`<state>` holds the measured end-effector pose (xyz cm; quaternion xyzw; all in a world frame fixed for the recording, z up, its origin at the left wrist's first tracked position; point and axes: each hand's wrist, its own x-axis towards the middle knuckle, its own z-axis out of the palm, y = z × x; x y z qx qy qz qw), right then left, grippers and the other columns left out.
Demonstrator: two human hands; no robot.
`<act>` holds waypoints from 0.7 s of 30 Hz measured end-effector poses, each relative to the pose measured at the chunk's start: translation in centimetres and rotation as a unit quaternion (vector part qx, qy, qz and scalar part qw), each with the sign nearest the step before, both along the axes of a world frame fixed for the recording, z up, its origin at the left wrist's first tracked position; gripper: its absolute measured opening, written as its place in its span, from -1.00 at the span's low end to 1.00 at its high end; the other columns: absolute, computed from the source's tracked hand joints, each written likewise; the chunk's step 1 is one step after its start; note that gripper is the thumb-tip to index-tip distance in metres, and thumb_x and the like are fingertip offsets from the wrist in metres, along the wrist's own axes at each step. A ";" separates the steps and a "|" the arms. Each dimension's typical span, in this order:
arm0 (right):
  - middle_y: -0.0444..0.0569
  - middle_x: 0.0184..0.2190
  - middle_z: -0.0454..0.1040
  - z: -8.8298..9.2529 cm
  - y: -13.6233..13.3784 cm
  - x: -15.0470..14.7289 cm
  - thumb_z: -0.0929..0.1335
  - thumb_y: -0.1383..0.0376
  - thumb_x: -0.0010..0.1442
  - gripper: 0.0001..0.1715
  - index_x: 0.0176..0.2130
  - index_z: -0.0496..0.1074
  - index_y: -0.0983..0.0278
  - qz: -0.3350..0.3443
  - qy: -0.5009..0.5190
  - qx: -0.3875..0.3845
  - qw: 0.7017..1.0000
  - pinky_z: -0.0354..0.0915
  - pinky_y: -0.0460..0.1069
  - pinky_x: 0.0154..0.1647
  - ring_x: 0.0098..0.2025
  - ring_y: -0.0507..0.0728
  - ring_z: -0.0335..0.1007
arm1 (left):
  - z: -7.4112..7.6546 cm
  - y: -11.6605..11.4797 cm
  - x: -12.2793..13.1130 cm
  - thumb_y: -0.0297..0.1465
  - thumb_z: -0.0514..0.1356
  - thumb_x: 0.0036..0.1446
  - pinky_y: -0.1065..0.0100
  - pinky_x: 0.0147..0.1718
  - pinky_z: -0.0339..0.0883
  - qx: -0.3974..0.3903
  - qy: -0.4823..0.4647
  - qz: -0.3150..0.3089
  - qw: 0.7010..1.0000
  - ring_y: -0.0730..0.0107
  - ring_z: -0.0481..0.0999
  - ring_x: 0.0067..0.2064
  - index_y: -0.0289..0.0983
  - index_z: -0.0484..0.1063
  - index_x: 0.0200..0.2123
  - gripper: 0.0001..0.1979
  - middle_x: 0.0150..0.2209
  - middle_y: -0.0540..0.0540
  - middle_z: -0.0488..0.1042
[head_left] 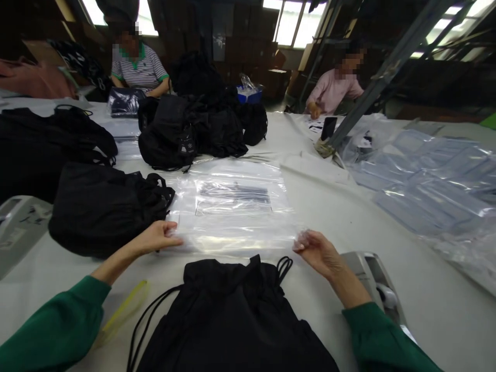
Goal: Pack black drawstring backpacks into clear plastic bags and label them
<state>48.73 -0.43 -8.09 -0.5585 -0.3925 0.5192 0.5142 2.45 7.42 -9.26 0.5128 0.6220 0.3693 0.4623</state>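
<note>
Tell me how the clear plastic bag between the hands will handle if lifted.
The clear plastic bag will likely flop, given its ripples. Its glossy surface may be slippery. The see-through film looks thin, so it's probably light.

One head-worn view, forward and down from close above the white table [329, 206] toward distant windows [307, 28]

Dim overall; windows [303, 26] at back glow bright white. Brown boxes [248, 54] stand stacked behind. Broad white table [329, 209] spans foreground and middle; grey metal post [386, 75] slants up at right.
</note>
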 end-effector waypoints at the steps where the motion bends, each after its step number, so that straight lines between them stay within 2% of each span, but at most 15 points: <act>1: -0.20 -0.56 0.13 0.1 0.2 -0.3 0.36 0.11 0.10 -0.63 -0.52 0.12 0.18 -0.011 -0.050 0.039 0.998 0.28 0.00 -0.39 -0.49 0.07 0.15 | 0.0 -0.2 0.1 -0.24 0.41 -0.15 0.44 -0.48 0.15 0.056 0.066 -0.041 0.995 0.40 0.31 -0.48 -0.23 0.21 -0.63 -0.59 -0.62 0.08 0.13; 2: -0.20 -0.55 0.14 0.0 0.4 -0.6 0.38 0.14 0.10 -0.62 -0.52 0.11 0.18 -0.014 -0.127 0.090 0.988 0.27 0.01 -0.32 -0.46 0.07 0.15 | -0.1 -0.4 0.2 -0.21 0.38 -0.09 0.43 -0.43 0.16 0.123 0.154 -0.107 0.974 0.38 0.31 -0.44 -0.23 0.20 -0.62 -0.59 -0.60 0.06 0.16; 3: -0.19 -0.53 0.16 -0.3 0.5 -1.1 0.39 0.18 0.10 -0.63 -0.51 0.12 0.18 -0.006 -0.221 0.145 0.964 0.24 0.02 -0.24 -0.43 0.07 0.15 | -0.3 -0.7 0.4 -0.18 0.32 -0.01 0.40 -0.37 0.17 0.191 0.251 -0.185 0.931 0.34 0.32 -0.40 -0.23 0.22 -0.59 -0.62 -0.56 0.03 0.21; 4: -0.18 -0.52 0.19 -0.7 0.4 -1.5 0.39 0.22 0.12 -0.66 -0.52 0.15 0.19 0.013 -0.316 0.197 0.928 0.22 0.04 -0.16 -0.40 0.09 0.16 | -0.5 -1.0 0.6 -0.18 0.26 0.08 0.36 -0.31 0.18 0.245 0.337 -0.258 0.872 0.31 0.34 -0.36 -0.23 0.25 -0.55 -0.67 -0.51 -0.01 0.28; 5: -0.16 -0.52 0.22 -1.3 0.1 -1.9 0.37 0.26 0.14 -0.70 -0.52 0.18 0.20 0.039 -0.399 0.239 0.884 0.19 0.06 -0.10 -0.38 0.09 0.18 | -0.9 -1.5 0.8 -0.20 0.20 0.13 0.33 -0.27 0.18 0.273 0.399 -0.317 0.816 0.28 0.36 -0.33 -0.24 0.29 -0.50 -0.72 -0.45 -0.05 0.34; 6: -0.14 -0.52 0.25 -2.0 -0.4 -2.2 0.33 0.30 0.15 -0.75 -0.52 0.21 0.21 0.066 -0.460 0.268 0.844 0.16 0.08 -0.05 -0.38 0.10 0.19 | -1.4 -2.1 1.0 -0.24 0.17 0.16 0.30 -0.25 0.18 0.276 0.431 -0.356 0.782 0.25 0.37 -0.31 -0.24 0.32 -0.45 -0.77 -0.41 -0.08 0.38; 7: -0.14 -0.53 0.26 -2.8 -1.1 -2.5 0.30 0.34 0.16 -0.77 -0.52 0.24 0.21 0.087 -0.492 0.280 0.820 0.14 0.08 -0.03 -0.38 0.10 0.19 | -1.9 -2.8 1.2 -0.27 0.15 0.16 0.29 -0.25 0.18 0.268 0.445 -0.378 0.766 0.24 0.39 -0.31 -0.24 0.33 -0.43 -0.81 -0.39 -0.10 0.40; 10: -0.14 -0.58 0.22 -5.0 -4.1 -3.0 0.21 0.43 0.17 -0.74 -0.53 0.25 0.22 0.114 -0.520 0.270 0.802 0.16 0.05 -0.09 -0.45 0.09 0.16 | -3.0 -4.7 1.3 -0.35 0.12 0.14 0.28 -0.27 0.16 0.235 0.448 -0.394 0.767 0.23 0.41 -0.32 -0.25 0.34 -0.42 -0.88 -0.40 -0.09 0.42; 13: -0.14 -0.61 0.22 -6.6 -7.0 -3.5 0.21 0.39 0.18 -0.72 -0.55 0.21 0.21 0.133 -0.529 0.239 0.804 0.18 0.00 -0.23 -0.50 0.08 0.14 | -3.3 -6.1 1.2 -0.40 0.09 0.13 0.29 -0.27 0.14 0.200 0.444 -0.398 0.777 0.23 0.43 -0.30 -0.24 0.35 -0.41 -0.91 -0.39 -0.08 0.44; 17: -0.20 -0.66 0.22 -7.2 -9.0 -4.3 0.25 0.30 0.12 -0.81 -0.52 0.22 0.20 0.138 -0.494 0.165 0.842 0.08 -0.09 -0.52 -0.60 0.04 0.10 | -3.1 -7.5 1.3 -0.36 0.04 0.18 0.34 -0.31 0.15 0.149 0.415 -0.387 0.810 0.23 0.46 -0.28 -0.22 0.36 -0.37 -0.86 -0.35 -0.08 0.47; 19: -0.24 -0.68 0.22 -7.0 -9.2 -4.6 0.27 0.25 0.09 -0.88 -0.47 0.26 0.19 0.125 -0.464 0.123 0.868 0.04 -0.11 -0.58 -0.63 0.02 0.08 | -3.1 -8.1 1.4 -0.35 0.03 0.19 0.36 -0.32 0.17 0.124 0.395 -0.374 0.830 0.23 0.48 -0.25 -0.21 0.37 -0.32 -0.86 -0.30 -0.08 0.49; 21: -0.22 -0.62 0.31 -6.8 -9.3 -4.7 0.29 0.21 0.07 -0.88 -0.38 0.33 0.21 0.117 -0.427 0.089 0.892 0.10 -0.12 -0.56 -0.60 0.03 0.17 | -3.3 -8.6 1.4 -0.36 0.03 0.17 0.36 -0.33 0.16 0.100 0.375 -0.357 0.849 0.22 0.48 -0.26 -0.22 0.36 -0.33 -0.86 -0.31 -0.09 0.50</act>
